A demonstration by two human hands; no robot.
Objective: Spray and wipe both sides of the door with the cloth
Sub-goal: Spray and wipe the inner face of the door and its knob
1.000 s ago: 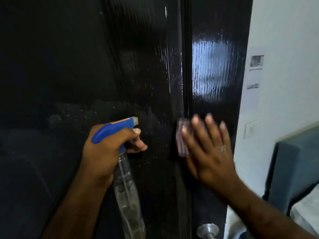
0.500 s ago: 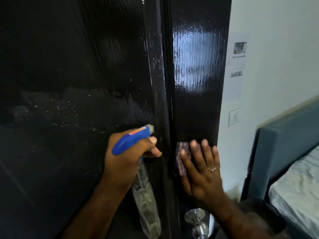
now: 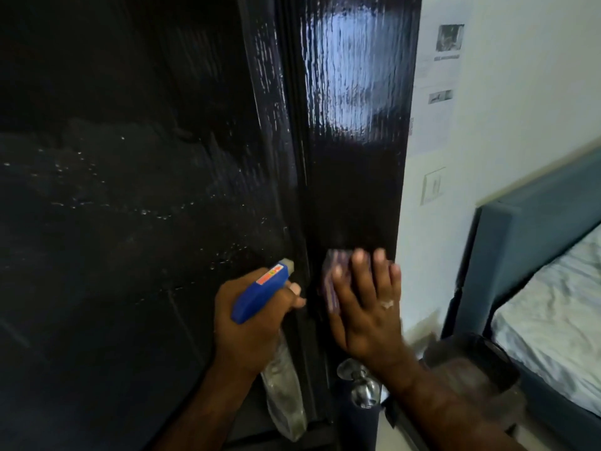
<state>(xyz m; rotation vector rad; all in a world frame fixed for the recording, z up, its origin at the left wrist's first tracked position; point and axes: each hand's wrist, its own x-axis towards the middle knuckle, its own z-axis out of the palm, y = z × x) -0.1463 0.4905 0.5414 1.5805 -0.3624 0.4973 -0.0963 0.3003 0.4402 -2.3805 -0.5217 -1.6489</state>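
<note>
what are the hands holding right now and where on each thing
The left hand grips the spray bottle round its neck, just under the blue head. The right hand presses the cloth flat against the door with straight fingers.

Most of the cloth (image 3: 331, 281) is hidden under the right hand (image 3: 367, 307), which is smeared with motion blur. The spray bottle (image 3: 283, 398) has its neck buried in the left hand (image 3: 250, 323). The printing on the wall papers (image 3: 439, 76) is too small to read. The bed (image 3: 553, 314) runs off the right edge.
</note>
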